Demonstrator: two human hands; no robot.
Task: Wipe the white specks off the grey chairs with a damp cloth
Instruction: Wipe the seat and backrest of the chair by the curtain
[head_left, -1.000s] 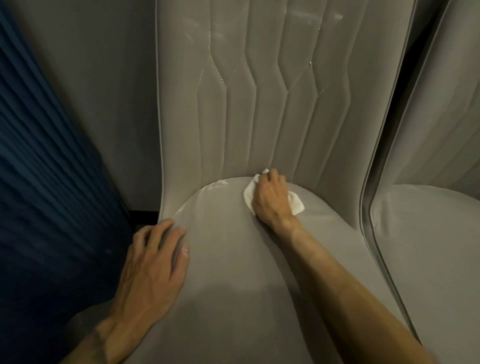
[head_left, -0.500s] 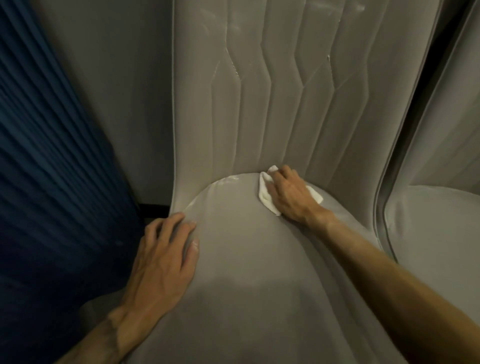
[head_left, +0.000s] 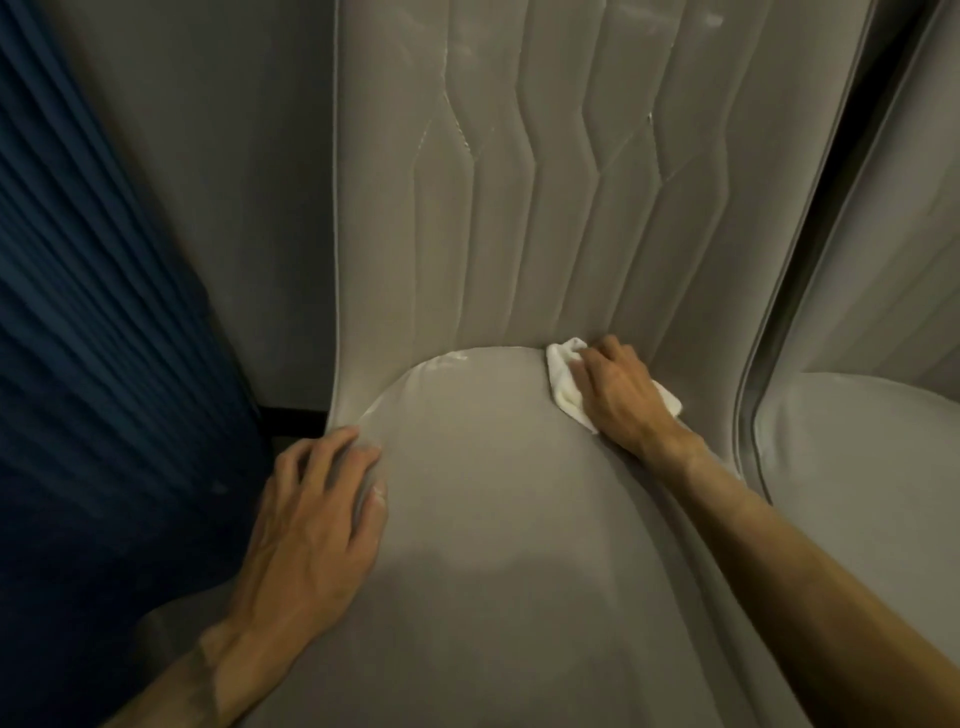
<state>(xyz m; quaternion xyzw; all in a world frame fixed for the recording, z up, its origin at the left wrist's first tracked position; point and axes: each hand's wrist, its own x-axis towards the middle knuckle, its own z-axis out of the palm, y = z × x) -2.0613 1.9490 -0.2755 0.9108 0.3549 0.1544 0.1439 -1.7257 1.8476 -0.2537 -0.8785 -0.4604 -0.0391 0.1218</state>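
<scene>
Found a grey chair (head_left: 493, 519) filling the middle of the view, seat toward the camera, with a quilted backrest (head_left: 519, 234) of zigzag seams rising behind. Noted a dark blue pleated curtain (head_left: 78, 364) to the left of the chair, and a plain grey wall (head_left: 234, 182) between that curtain and the chair's back. Saw a second grey chair (head_left: 857, 493) just beside the chair on its right, across a dark gap.

Found the left hand (head_left: 311, 530) resting on the chair's left seat edge, fingers spread and lightly bent over the rim, thumb lying on the seat top, grasping nothing. Found the right hand (head_left: 618, 395) at the rear right of the chair's seat, in the crease under the backrest, fingers bent down and clutching a white cloth (head_left: 563, 382), pressing it onto the upholstery. Saw the cloth bunched beneath that hand, showing past the fingertips and past the heel of the hand.

Spotted white specks (head_left: 452, 358) smeared along the rear left rim of the chair's seat, apart from the cloth, and pale flecks (head_left: 460, 135) in the backrest seams higher up.
</scene>
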